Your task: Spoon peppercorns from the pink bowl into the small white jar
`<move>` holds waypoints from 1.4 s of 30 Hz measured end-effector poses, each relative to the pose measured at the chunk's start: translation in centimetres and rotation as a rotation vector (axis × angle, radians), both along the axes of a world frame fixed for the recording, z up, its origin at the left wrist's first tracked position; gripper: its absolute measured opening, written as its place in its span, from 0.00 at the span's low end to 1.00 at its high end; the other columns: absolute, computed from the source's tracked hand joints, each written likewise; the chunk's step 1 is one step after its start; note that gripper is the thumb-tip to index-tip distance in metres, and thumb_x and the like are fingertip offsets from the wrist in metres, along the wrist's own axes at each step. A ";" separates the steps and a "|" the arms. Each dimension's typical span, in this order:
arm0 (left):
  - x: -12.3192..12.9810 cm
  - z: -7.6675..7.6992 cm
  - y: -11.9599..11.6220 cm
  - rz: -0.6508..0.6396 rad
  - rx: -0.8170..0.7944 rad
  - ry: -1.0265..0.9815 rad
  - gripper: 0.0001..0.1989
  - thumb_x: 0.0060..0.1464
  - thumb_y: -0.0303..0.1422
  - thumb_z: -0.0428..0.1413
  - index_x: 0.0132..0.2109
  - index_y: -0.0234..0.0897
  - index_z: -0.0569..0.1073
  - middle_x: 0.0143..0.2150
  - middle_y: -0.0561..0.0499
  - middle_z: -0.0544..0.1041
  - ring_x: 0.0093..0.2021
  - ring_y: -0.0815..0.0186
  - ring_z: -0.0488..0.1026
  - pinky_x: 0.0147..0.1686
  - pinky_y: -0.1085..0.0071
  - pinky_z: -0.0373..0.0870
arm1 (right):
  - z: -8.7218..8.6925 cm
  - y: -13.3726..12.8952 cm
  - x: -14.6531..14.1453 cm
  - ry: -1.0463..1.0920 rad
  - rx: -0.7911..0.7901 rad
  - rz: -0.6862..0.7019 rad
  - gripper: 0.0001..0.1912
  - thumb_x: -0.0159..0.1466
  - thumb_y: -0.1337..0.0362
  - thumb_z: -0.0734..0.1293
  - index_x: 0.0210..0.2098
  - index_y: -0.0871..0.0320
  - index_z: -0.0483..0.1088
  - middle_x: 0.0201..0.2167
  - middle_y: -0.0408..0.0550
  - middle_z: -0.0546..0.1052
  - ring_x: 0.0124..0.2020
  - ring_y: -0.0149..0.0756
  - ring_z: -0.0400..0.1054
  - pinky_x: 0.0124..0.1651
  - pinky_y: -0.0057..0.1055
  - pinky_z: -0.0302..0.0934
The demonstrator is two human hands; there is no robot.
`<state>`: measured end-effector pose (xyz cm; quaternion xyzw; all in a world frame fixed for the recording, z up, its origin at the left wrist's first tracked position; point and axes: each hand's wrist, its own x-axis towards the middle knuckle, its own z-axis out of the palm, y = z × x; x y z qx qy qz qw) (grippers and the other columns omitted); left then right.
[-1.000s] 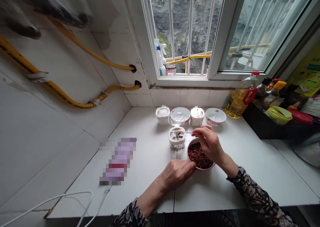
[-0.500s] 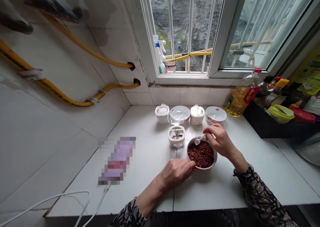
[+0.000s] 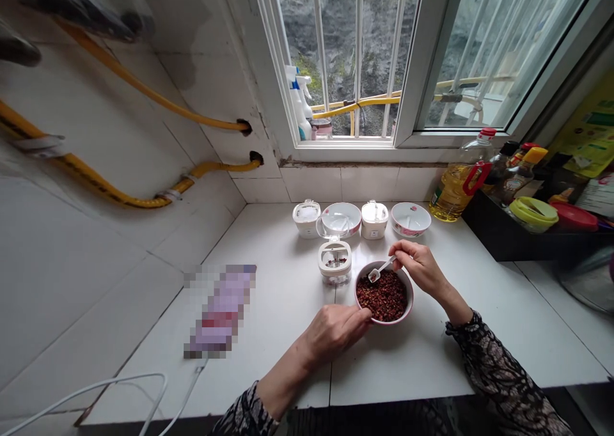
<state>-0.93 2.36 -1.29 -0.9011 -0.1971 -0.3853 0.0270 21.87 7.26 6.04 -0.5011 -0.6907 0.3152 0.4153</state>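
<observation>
My left hand [image 3: 338, 327] grips the near-left rim of a bowl [image 3: 409, 303], thumb and fingers closed on it. Dark red dried grains, which look like Sichuan peppercorns [image 3: 387, 300], fill much of the bowl. A small white spoon [image 3: 382, 268] is pinched in my right hand [image 3: 418, 266] over the far part of the bowl. Its scoop carries a few reddish bits. Just left of the bowl stands a clear seasoning jar [image 3: 334, 266] with its lid up and a few dark grains visible inside.
Behind stand two lidded white jars [image 3: 306, 220] [image 3: 375, 222] and two white bowls [image 3: 350, 213] [image 3: 411, 220]. An oil bottle [image 3: 453, 186] and a black bin [image 3: 499, 228] of condiments are at right. A blurred purple object [image 3: 223, 308] with a white cable lies left.
The spoon has shifted slightly within the bowl, and reddish bits now show in its scoop. My left hand keeps its grip on the bowl. The whole view has shifted a little.
</observation>
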 end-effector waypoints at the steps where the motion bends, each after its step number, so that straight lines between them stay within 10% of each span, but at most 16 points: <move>1: 0.0 0.0 0.0 -0.001 -0.001 -0.001 0.06 0.68 0.27 0.46 0.42 0.34 0.67 0.24 0.56 0.69 0.20 0.72 0.65 0.19 0.74 0.58 | 0.0 0.0 0.0 0.011 -0.002 -0.002 0.09 0.60 0.66 0.59 0.28 0.56 0.71 0.17 0.41 0.73 0.22 0.34 0.69 0.33 0.32 0.61; 12: 0.0 -0.2 0.0 0.001 -0.006 -0.004 0.06 0.67 0.27 0.47 0.43 0.34 0.68 0.24 0.55 0.70 0.20 0.71 0.66 0.19 0.73 0.58 | -0.1 0.1 -0.1 -0.130 0.085 -0.007 0.10 0.60 0.66 0.59 0.27 0.54 0.71 0.17 0.41 0.74 0.24 0.36 0.68 0.42 0.37 0.61; 24: 0.1 0.2 0.0 0.005 0.012 0.003 0.07 0.67 0.27 0.46 0.42 0.33 0.69 0.23 0.55 0.70 0.20 0.72 0.66 0.19 0.76 0.61 | -0.4 1.3 0.2 0.383 -0.210 -0.043 0.10 0.54 0.57 0.67 0.29 0.59 0.72 0.18 0.44 0.75 0.22 0.33 0.66 0.31 0.32 0.64; 30: 0.1 -0.2 0.1 0.031 0.038 -0.006 0.07 0.66 0.27 0.46 0.42 0.34 0.69 0.23 0.55 0.70 0.20 0.72 0.67 0.18 0.77 0.62 | 0.2 0.0 -3.2 0.328 0.006 0.015 0.13 0.64 0.54 0.65 0.37 0.58 0.72 0.28 0.48 0.79 0.30 0.36 0.72 0.37 0.35 0.67; 37: 0.2 0.0 0.0 0.039 0.057 -0.013 0.08 0.67 0.27 0.46 0.40 0.34 0.69 0.21 0.56 0.68 0.19 0.72 0.66 0.17 0.77 0.61 | -0.2 -1.1 -5.2 -0.210 0.546 0.200 0.12 0.69 0.68 0.57 0.38 0.55 0.72 0.32 0.49 0.81 0.31 0.38 0.71 0.46 0.42 0.63; 42: 0.2 0.2 0.0 0.024 0.027 -0.006 0.08 0.68 0.28 0.45 0.42 0.33 0.68 0.24 0.55 0.71 0.20 0.72 0.67 0.19 0.76 0.62 | 1.0 -1.0 -2.7 -0.140 0.513 0.055 0.10 0.68 0.67 0.59 0.40 0.55 0.72 0.29 0.48 0.79 0.34 0.40 0.72 0.45 0.41 0.63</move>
